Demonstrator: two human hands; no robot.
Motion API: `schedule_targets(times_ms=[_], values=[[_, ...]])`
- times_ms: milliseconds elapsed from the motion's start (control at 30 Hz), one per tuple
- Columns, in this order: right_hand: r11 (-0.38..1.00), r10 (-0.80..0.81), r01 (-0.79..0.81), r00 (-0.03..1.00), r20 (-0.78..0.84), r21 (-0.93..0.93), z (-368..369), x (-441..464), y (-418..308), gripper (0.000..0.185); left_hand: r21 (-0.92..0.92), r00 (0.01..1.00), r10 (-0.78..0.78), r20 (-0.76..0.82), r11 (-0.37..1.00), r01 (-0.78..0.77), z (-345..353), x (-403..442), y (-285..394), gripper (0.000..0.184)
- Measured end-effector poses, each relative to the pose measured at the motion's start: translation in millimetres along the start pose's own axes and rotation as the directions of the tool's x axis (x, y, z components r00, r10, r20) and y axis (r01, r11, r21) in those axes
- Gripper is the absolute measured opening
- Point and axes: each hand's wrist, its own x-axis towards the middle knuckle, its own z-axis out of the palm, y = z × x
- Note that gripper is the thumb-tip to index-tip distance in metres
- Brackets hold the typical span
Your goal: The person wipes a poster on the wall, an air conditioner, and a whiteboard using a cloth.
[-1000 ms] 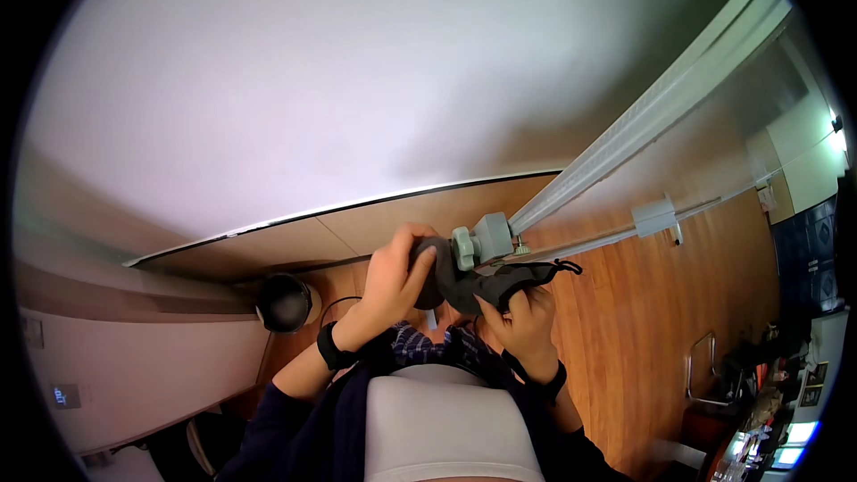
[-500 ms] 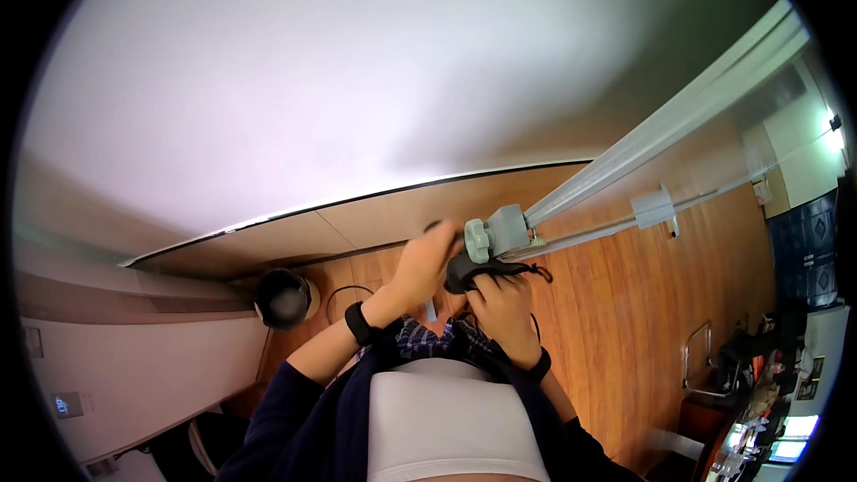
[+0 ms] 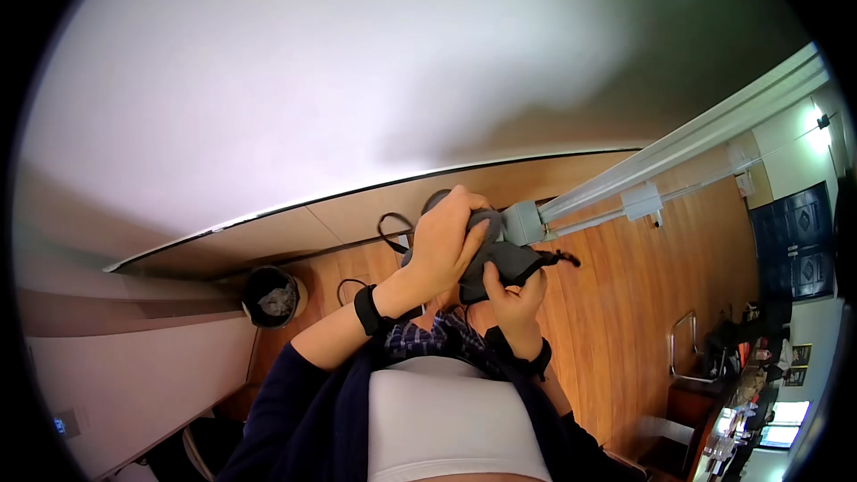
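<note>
A soft dark grey cloth pouch [image 3: 511, 261] with a black cord lies bunched between my two hands, just in front of a grey-green plastic clamp [image 3: 523, 221]. The clamp sits at the near end of a long pale metal rail [image 3: 643, 161]. My left hand [image 3: 444, 239] is closed over the pouch's upper left part, its thumb pressed along the cloth. The clamp's round knob is hidden by hand and cloth. My right hand [image 3: 520, 308] pinches the lower edge of the pouch between thumb and fingers. A knotted cord end [image 3: 564, 258] sticks out to the right.
A large white panel [image 3: 295, 71] fills the area ahead. A dark bin [image 3: 273, 296] with crumpled waste stands at left on the wooden floor [image 3: 598, 321]. At right are a metal-framed chair [image 3: 686, 348], a cluttered table and dark blue doors [image 3: 794, 241].
My left hand has moved right and up onto the pouch, which now spreads wider and covers the clamp's knob. My right hand has shifted slightly, still pinching the cloth.
</note>
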Motion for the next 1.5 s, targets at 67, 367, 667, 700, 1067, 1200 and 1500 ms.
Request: schedule_targets(times_ms=[67,367,667,700,1067,1200,1500], values=[[0.997,0.026,-0.025,1.0,-0.006,0.072,0,5,-3,0.021,-0.023,0.998,-0.057,0.001,0.998,0.057,1,-12,-14,0.021],[0.961,-0.084,0.144,0.966,0.246,-0.235,-2,-13,5,0.023,0.081,0.959,-0.035,0.281,0.997,0.012,7,-64,-43,0.023],[0.887,-0.17,0.149,0.985,-0.008,-0.436,-8,-28,-17,0.022,-0.024,0.913,-0.268,0.309,0.957,0.289,-10,-14,-7,0.024],[0.879,-0.129,0.115,0.992,0.001,-0.462,-10,-30,-14,0.022,-0.063,0.889,-0.299,0.348,0.938,0.34,-13,-9,-2,0.024],[0.884,-0.029,0.041,0.999,0.032,-0.465,-9,-19,-34,0.019,-0.004,0.836,-0.434,0.336,0.887,0.462,-11,4,10,0.029],[0.89,0.019,-0.06,0.995,-0.095,-0.452,-6,-27,-28,0.017,-0.01,0.855,-0.346,0.387,0.925,0.379,-24,0,-3,0.025],[0.944,-0.012,-0.088,0.955,-0.298,-0.319,-25,3,-14,0.031,0.017,0.918,0.018,0.397,1.0,-0.027,-1,-37,44,0.02]])
